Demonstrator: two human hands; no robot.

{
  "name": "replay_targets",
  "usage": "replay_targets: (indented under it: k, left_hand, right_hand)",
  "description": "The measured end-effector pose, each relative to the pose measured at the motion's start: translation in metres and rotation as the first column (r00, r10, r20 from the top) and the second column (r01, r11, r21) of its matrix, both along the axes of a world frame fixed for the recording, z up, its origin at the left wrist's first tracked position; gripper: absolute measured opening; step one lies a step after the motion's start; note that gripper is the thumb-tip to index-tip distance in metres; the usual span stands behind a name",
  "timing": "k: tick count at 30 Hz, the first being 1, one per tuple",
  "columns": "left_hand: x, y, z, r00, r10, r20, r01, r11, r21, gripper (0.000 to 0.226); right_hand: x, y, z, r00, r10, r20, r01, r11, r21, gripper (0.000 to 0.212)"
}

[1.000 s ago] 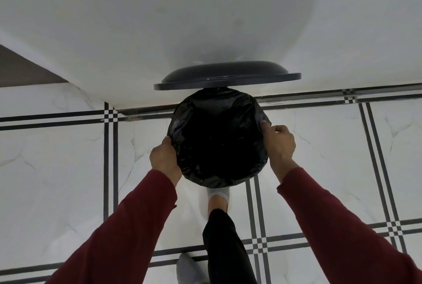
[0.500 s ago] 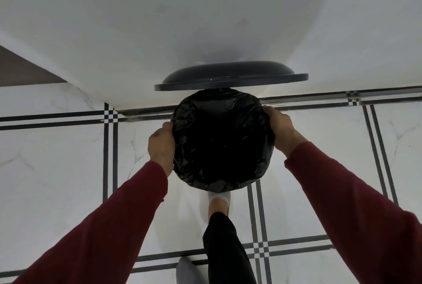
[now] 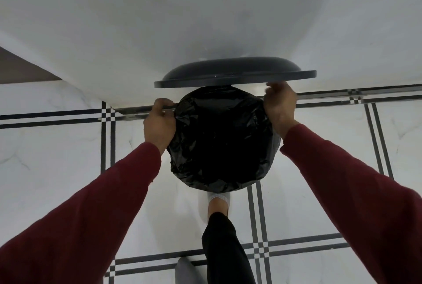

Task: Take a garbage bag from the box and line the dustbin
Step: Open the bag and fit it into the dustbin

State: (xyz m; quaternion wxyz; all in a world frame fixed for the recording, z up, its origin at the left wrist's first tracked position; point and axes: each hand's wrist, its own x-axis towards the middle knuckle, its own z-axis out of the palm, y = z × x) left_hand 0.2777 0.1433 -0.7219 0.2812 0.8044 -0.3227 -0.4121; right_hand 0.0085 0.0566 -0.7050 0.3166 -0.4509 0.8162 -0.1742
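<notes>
I look straight down on a round dustbin whose mouth is covered by a black garbage bag [image 3: 219, 144] folded over the rim. Its dark grey lid [image 3: 235, 73] stands raised at the far side, against the white wall. My left hand [image 3: 159, 123] grips the bag's edge at the far left of the rim. On the far right of the rim, just under the lid, my right hand [image 3: 279, 105] pinches the bag's edge. The bin's body is hidden beneath the bag.
White marble floor tiles with black stripe borders [image 3: 107, 114] surround the bin. My foot in a white sock [image 3: 218, 203] sits just in front of the bin, below a black trouser leg [image 3: 223, 249]. A white wall [image 3: 205, 21] rises behind.
Both hands have slid along the rim from the bin's sides towards its far side, near the lid, still holding the bag's edge. The view has moved closer.
</notes>
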Motion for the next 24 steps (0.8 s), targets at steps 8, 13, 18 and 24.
replay_targets:
  k: [8,13,18,24]
  left_hand:
    - [0.006,-0.020,-0.010,0.970,-0.238,-0.043,0.239,0.971,0.008,0.047]
    - [0.003,-0.032,-0.011,0.963,-0.058,-0.265,0.078,0.995,0.067,0.040]
    - [-0.004,-0.038,-0.011,0.952,-0.043,-0.303,0.080,0.990,0.112,0.034]
    - [-0.007,-0.038,-0.007,0.971,-0.065,-0.229,0.111,0.974,0.195,0.028]
  right_hand:
    - [0.010,-0.008,-0.026,0.946,0.251,0.206,-0.282,0.950,0.133,0.040]
    - [0.014,-0.022,-0.029,0.963,0.129,0.238,-0.173,0.969,0.177,0.045]
    - [0.017,-0.030,-0.033,0.967,0.103,0.234,-0.166,0.949,0.269,0.045]
    - [0.010,-0.023,-0.033,0.864,0.129,0.487,-0.229,0.961,0.152,0.024]
